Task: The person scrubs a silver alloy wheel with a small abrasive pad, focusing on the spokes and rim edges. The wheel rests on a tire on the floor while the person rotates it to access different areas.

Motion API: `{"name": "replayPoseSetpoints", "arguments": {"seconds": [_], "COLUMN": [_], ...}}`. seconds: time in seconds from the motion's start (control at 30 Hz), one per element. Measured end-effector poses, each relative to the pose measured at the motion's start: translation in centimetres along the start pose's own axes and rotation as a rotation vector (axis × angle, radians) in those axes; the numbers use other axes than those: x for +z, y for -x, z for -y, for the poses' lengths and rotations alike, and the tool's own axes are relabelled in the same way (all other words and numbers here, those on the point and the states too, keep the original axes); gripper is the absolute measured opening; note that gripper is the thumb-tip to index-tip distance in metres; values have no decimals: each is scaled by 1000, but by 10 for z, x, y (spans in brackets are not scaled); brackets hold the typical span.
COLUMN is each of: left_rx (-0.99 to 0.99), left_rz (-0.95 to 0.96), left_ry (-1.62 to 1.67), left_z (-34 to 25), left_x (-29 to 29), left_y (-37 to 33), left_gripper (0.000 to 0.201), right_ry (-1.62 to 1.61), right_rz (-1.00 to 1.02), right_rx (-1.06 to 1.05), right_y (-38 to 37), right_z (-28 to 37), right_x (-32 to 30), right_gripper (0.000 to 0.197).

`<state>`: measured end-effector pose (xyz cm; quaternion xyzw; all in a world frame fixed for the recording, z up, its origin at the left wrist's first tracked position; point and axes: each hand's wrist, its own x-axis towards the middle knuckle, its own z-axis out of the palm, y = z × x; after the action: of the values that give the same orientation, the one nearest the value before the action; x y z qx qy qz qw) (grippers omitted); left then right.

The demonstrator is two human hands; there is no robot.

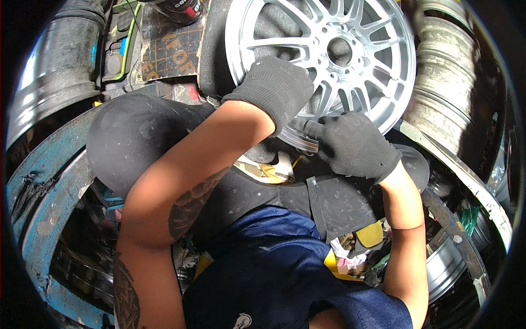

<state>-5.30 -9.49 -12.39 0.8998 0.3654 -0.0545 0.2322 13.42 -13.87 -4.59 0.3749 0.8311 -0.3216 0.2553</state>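
A silver multi-spoke alloy wheel (402,71) lies tilted in front of me, its near edge close to my lap. My left hand (282,90), in a dark knitted work glove, bends over the lower left spokes. Its fingers are curled downward, and whatever is under them is hidden. My right hand (353,143), gloved the same way, is closed at the wheel's near lip. The index finger reaches left along the lip, close to the left wrist; the other fingers fold underneath.
A dark grey cloth pad (216,55) lies under the wheel. Beyond it on the left, a dark can (178,10) stands on a printed board (170,52). Bare metal rims (444,71) are stacked at right, and a large rim (60,71) stands at left. Blue curved metal (41,219) surrounds my seat.
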Motion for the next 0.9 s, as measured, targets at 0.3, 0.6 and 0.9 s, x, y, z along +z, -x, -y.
{"name": "replayPoseSetpoints", "arguments": {"seconds": [0.3, 0.6, 0.9], "left_rx": [-8, 7, -51], "left_rz": [81, 41, 31], "left_ry": [19, 92, 195], "left_z": [1, 4, 6], "left_x": [-13, -9, -7], "left_y": [1, 3, 4], "left_gripper": [19, 21, 25], "right_ry": [-98, -294, -203], "right_rz": [-55, 19, 18], "right_rx": [-50, 13, 36], "right_y": [-1, -6, 2], "right_z": [1, 12, 11], "right_x": [14, 5, 0], "right_gripper": [67, 71, 72]}}
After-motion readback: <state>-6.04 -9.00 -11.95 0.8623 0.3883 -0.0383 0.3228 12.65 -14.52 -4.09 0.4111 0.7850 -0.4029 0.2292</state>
